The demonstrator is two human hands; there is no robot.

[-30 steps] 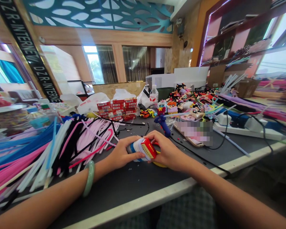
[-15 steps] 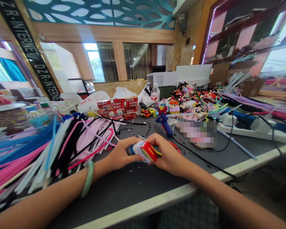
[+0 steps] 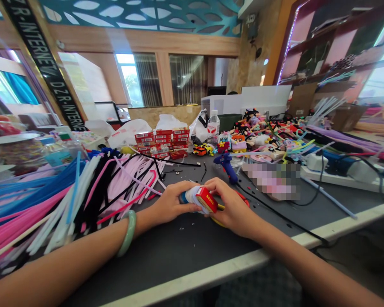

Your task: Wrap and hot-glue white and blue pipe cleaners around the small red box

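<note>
My left hand (image 3: pixel 171 202) is wrapped round a white and blue wound piece (image 3: pixel 192 195), whose exact kind I cannot make out. Against its right end sits a small red box (image 3: pixel 207 199) with yellow lettering. My right hand (image 3: pixel 232 207) closes on the box from the right, fingertips at its upper edge. Yellow and red handles (image 3: pixel 243 198) of a tool show beside and under that hand; whether the hand also grips them is hidden. Just beyond, a blue glue gun (image 3: pixel 226 167) lies on the dark tabletop (image 3: pixel 179 247).
Pipe cleaners (image 3: pixel 60 204) in many colours fill the left side. Stacked red boxes (image 3: pixel 163 143) and a plastic bottle (image 3: pixel 213 125) stand at the back. Small dolls (image 3: pixel 259 136) are heaped back right. A power strip (image 3: pixel 333 177) and a black cable (image 3: pixel 275 217) lie at right.
The view has shifted slightly, so the scene sits a little further right. Both hands keep their hold on the wound piece and the red box, with only slight finger movement.
</note>
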